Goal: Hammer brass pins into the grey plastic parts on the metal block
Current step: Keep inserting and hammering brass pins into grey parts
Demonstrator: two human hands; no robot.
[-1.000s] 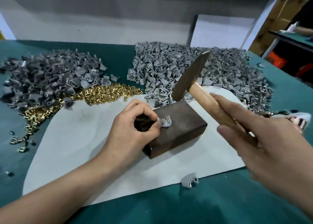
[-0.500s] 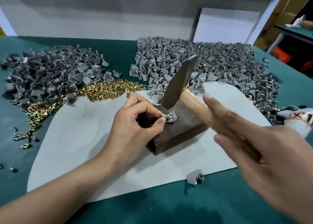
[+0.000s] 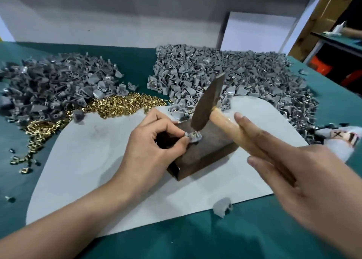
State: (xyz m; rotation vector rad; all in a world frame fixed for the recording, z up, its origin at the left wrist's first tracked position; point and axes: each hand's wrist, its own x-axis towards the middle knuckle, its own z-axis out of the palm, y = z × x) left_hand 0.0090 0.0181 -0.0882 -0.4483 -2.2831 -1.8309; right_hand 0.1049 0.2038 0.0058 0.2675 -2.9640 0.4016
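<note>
Dark, dull metal block [image 3: 207,149]; matt grey plastic parts [image 3: 225,78]; shiny brass pins [image 3: 121,105]; pale wood-handled hammer [image 3: 207,101], matt metal head; smooth grey sheet [image 3: 88,160].

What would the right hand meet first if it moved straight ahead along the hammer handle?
Likely the metal block: the right hand points along the hammer toward it. Depth is unclear; the left hand lies just beyond.

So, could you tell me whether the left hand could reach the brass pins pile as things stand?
Probably yes: the left hand must first release the grey part, then only bare white mat separates it from the brass pins.
</note>
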